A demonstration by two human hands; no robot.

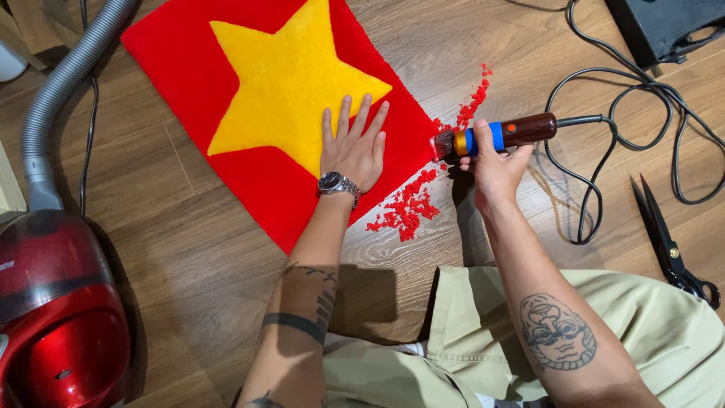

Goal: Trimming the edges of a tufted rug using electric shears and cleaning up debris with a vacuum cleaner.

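Note:
A red tufted rug [189,68] with a large yellow star [287,79] lies on the wooden floor. My left hand [353,147] presses flat on it, fingers spread, at the star's lower right point, a metal watch on the wrist. My right hand [492,160] grips an electric trimmer [502,134] with a dark brown handle and blue and orange bands. Its head meets the rug's right edge. Red yarn clippings [411,208] lie scattered along that edge.
A red vacuum cleaner [57,317] with a grey hose [64,83] stands at the left. The trimmer's black cable [615,128] loops across the floor to the right. Black scissors [668,242] lie at the far right, a black box [668,26] at the top right.

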